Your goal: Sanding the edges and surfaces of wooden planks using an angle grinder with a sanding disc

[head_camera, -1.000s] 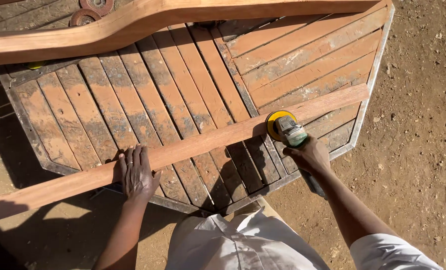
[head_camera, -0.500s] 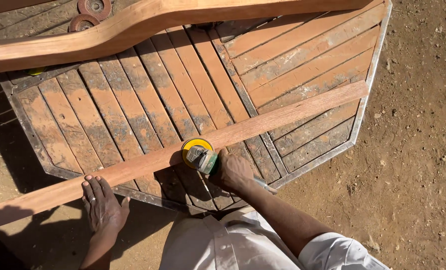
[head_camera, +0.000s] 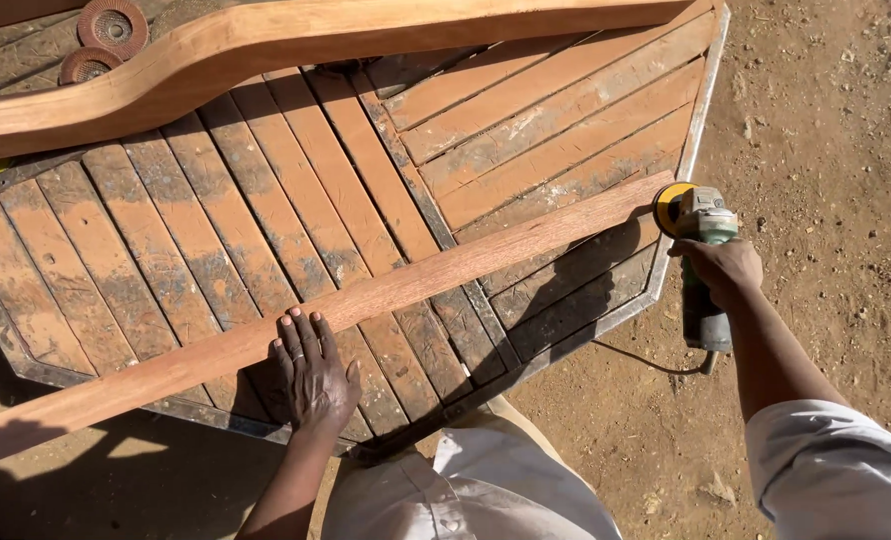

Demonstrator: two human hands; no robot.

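A long reddish wooden strip (head_camera: 386, 290) lies diagonally across a slatted wooden table top (head_camera: 526, 140). My left hand (head_camera: 313, 375) rests flat on the strip near its lower left part, fingers spread. My right hand (head_camera: 723, 268) grips a green angle grinder (head_camera: 704, 265) with a yellow sanding disc (head_camera: 673, 208). The disc sits just off the strip's far right end, at the table's right edge. The grinder's cord (head_camera: 646, 362) trails over the dirt.
A thick curved wooden beam (head_camera: 266, 50) lies along the table's far side. Two round sanding discs (head_camera: 113, 25) lie at the top left. Bare dirt ground (head_camera: 826, 100) lies to the right. My light trousers (head_camera: 466, 490) show below.
The grinder travelled from the strip's middle to past its right end. My left hand moved right along the strip and lies flat on it again.
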